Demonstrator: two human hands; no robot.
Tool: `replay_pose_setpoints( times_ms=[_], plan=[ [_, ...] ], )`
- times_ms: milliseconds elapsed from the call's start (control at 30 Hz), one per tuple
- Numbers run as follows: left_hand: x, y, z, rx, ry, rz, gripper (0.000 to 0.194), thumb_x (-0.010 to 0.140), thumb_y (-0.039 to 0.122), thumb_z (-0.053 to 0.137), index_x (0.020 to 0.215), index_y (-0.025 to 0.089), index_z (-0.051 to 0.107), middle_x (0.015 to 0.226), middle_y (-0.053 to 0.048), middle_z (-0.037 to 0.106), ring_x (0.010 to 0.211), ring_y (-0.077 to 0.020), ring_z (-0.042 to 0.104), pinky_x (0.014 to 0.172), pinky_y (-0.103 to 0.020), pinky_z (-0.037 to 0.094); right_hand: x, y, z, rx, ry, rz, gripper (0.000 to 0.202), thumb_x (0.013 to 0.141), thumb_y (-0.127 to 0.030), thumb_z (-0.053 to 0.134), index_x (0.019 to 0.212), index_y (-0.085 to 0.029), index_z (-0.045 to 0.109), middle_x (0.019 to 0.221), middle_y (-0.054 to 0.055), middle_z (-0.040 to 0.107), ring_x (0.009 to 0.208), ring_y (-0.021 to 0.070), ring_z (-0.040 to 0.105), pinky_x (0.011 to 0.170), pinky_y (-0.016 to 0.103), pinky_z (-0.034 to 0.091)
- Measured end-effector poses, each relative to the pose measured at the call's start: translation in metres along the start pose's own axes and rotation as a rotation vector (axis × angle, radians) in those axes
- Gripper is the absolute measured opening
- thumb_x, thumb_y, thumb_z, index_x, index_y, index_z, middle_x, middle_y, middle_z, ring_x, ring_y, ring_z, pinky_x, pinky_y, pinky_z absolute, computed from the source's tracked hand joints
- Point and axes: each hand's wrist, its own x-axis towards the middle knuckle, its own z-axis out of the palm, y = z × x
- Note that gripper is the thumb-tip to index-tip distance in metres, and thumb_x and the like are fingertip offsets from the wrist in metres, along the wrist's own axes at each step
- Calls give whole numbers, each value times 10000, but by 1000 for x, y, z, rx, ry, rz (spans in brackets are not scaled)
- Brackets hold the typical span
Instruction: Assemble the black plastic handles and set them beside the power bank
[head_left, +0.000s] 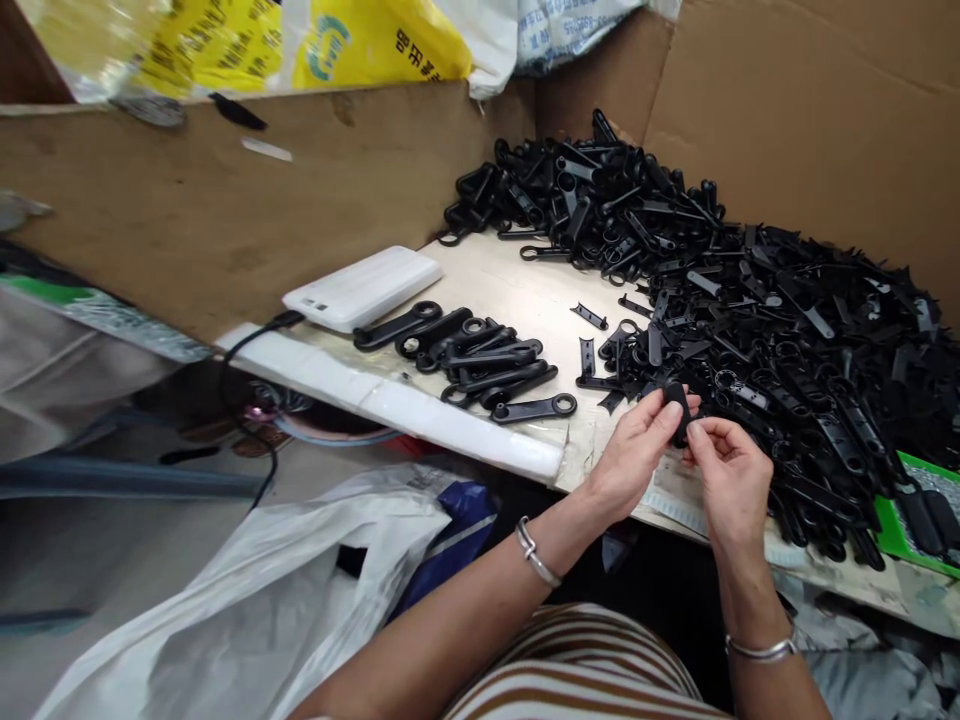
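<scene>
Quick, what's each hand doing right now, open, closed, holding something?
Left hand: closed, holding a black plastic part.
Right hand: fingers curled beside that part; whether they grip anything cannot be told.

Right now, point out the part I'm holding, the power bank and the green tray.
Part [679, 397]: head view, on its black face.
Power bank [364, 288]: head view, middle of its white top.
Green tray [890, 528]: head view, on its left rim.

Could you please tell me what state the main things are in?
Slim black plastic piece: held, off the table
Left hand: pinching it
Right hand: fingers curled, at its lower end
White rectangular plastic device: lying flat, cable plugged in
Small black plastic parts: heaped loosely
Green plastic tray: partly covered
</scene>
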Motion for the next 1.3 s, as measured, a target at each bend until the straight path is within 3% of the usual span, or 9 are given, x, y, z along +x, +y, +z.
replay_pose_setpoints(
  times_ms=[167,300,400,467,533,633,767,967,1300],
  plan=[
    [0,-2,-7,348,39,135,318,843,381,644,1049,140,661,1000,-86,717,952,-189,638,909,-316,467,-4,-4,1,-211,-129,14,264,811,-443,631,771,-183,653,641,17,652,545,160,610,546,285,511],
    [-3,6,-15,682,43,235,271,880,354,567,1012,133,652,903,-50,707,862,-164,621,836,-273,483,-7,-12,-6,-535,-179,-175,227,889,-378,550,873,-210,701,754,46,703,679,198,652,716,348,523],
    [-5,13,-15,882,-101,247,265,897,342,529,1000,129,649,832,-34,678,803,-159,607,765,-255,483,-5,-18,-10,-380,-143,-290,338,875,-371,611,1186,-245,642,1156,65,681,1016,218,642,900,349,503],
    [-8,15,-11,955,-227,216,255,909,327,503,967,125,646,816,-37,665,780,-159,599,739,-255,481,-2,-19,-12,-168,-263,-231,409,876,-383,620,1269,-275,599,1205,40,666,1065,201,630,909,325,509],
    [-11,14,-7,960,-298,174,251,919,311,480,931,120,642,821,-43,663,771,-158,597,724,-255,481,1,-17,-14,31,-384,-94,345,881,-404,614,1202,-280,648,1100,24,707,915,176,669,767,286,547],
    [-15,8,-5,859,-324,102,236,911,286,492,971,114,642,908,-63,686,838,-170,622,772,-266,494,1,-10,-15,219,-372,50,226,847,-407,674,1005,-254,727,989,21,730,751,146,662,608,236,530],
    [-17,-1,-11,816,-325,93,297,863,227,562,1127,106,623,1112,-105,678,1018,-213,623,910,-311,480,-2,-3,-18,359,-279,37,160,824,-349,724,951,-253,740,1016,22,734,944,179,678,850,300,545],
    [-22,4,-13,948,-313,94,271,873,187,529,1105,114,649,1039,-88,698,958,-214,642,859,-297,489,-5,1,-25,355,-381,81,216,824,-325,730,1031,-264,721,1097,32,725,1033,191,669,910,318,533],
    [-29,2,-14,1189,-329,233,282,863,174,543,1134,163,619,1016,-95,707,891,-232,672,802,-302,508,-14,6,-22,225,-258,40,236,815,-392,713,984,-228,702,946,60,757,783,195,704,712,324,560]
  ],
)
